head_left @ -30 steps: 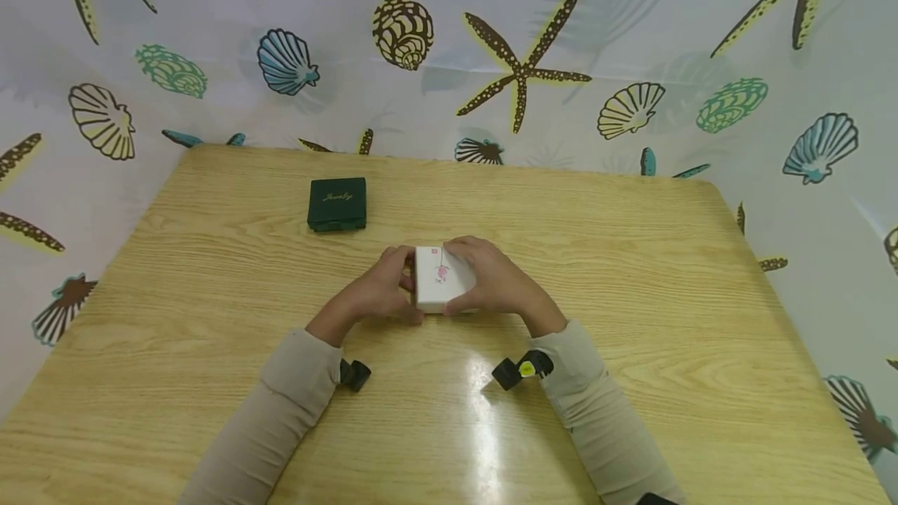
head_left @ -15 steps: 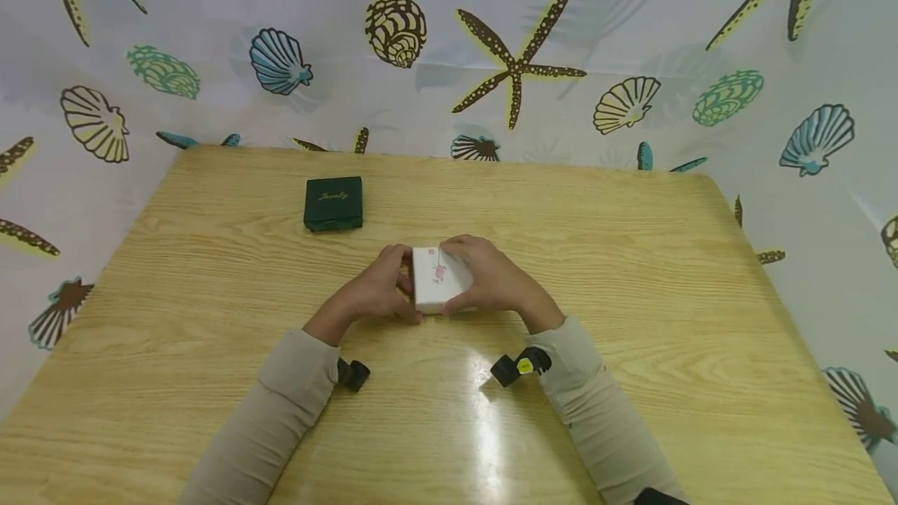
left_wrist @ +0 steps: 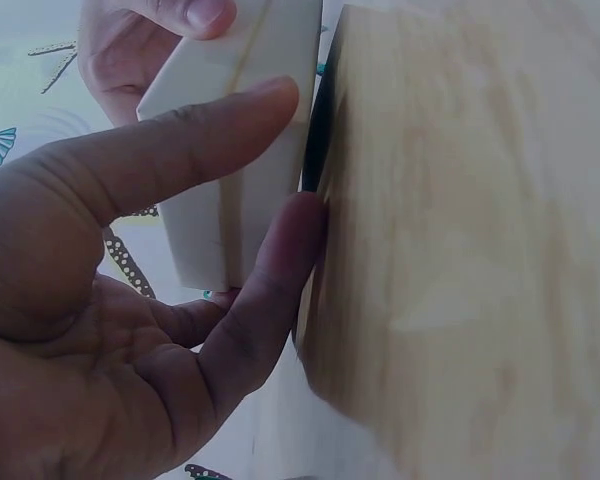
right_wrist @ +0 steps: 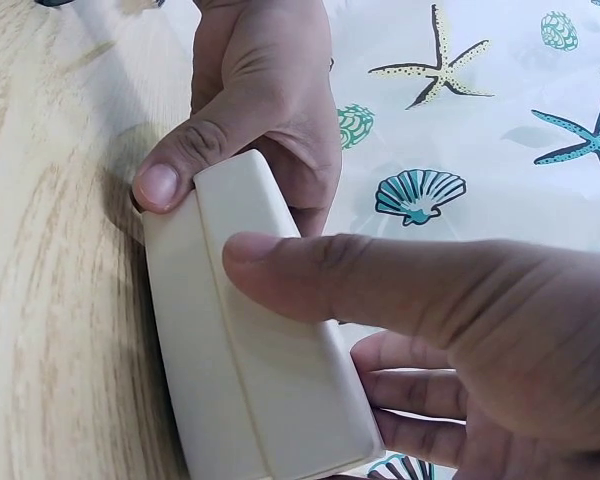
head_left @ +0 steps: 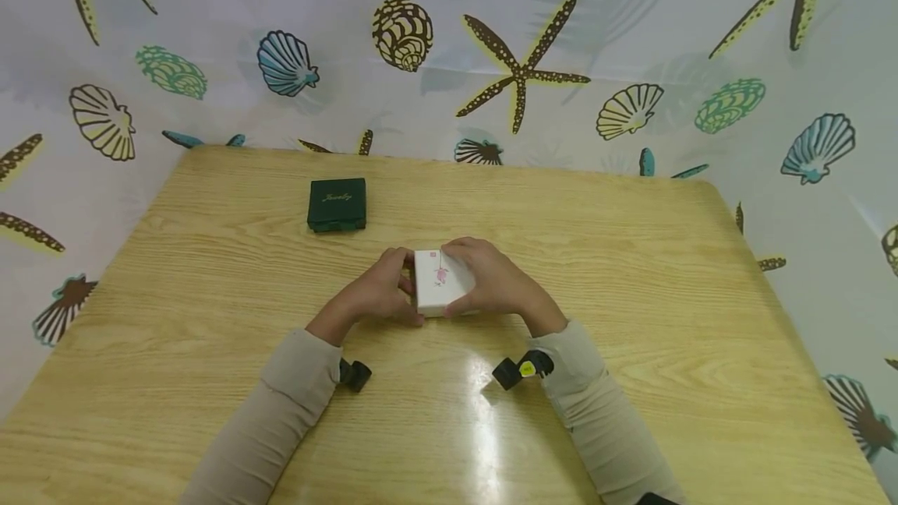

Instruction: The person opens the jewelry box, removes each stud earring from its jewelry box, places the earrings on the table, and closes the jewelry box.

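- The left forearm [head_left: 266,411] and right forearm [head_left: 606,411], both sleeved, slant forward and inward to bare wrists.
- The left hand [head_left: 379,288] faces palm inward, gripping between thumb and fingers, thumb nearer the body.
- The right hand [head_left: 496,280] grips similarly, its thumb straight.
- The hands face each other, thumb tips near but apart.

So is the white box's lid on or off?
On: the right wrist view shows the lid capping the base, a narrow line between them. Whether it's fully down, I can't tell.
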Action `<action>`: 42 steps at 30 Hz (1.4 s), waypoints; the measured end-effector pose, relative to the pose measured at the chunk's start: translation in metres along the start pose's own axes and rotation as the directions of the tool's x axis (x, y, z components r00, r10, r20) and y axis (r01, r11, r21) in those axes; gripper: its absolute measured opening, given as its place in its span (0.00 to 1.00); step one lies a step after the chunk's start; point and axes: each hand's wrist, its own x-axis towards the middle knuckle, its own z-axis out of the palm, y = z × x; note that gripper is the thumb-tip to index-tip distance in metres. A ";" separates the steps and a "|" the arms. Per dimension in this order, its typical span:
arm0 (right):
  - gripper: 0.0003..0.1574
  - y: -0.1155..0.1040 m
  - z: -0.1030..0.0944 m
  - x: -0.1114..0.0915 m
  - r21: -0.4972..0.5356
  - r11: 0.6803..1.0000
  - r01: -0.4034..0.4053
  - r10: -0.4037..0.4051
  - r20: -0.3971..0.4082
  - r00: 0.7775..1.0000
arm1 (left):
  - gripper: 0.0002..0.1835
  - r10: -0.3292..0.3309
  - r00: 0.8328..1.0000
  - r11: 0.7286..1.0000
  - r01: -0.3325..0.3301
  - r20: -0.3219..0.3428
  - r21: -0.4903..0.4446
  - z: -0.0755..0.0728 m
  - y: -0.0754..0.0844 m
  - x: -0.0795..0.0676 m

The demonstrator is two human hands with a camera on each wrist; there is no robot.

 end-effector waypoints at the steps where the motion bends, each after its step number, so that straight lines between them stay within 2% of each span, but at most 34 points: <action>1: 0.57 0.000 0.000 0.000 0.000 1.000 0.000 0.000 -0.001 1.000 | 0.48 -0.002 1.000 1.000 0.002 -0.001 -0.002 0.000 0.000 0.000; 18: 0.55 -0.001 -0.001 -0.001 -0.003 1.000 -0.009 0.009 -0.002 1.000 | 0.49 -0.031 0.999 1.000 0.031 -0.007 -0.007 0.001 0.003 -0.001; 31: 0.54 -0.001 -0.003 -0.002 0.017 1.000 -0.021 0.021 -0.005 1.000 | 0.49 0.014 1.000 0.999 -0.014 -0.002 0.033 0.001 0.001 -0.001; 42: 0.54 -0.001 -0.002 -0.002 0.002 1.000 -0.028 0.028 -0.003 1.000 | 0.49 0.021 0.999 1.000 -0.021 0.030 0.000 -0.002 0.003 -0.005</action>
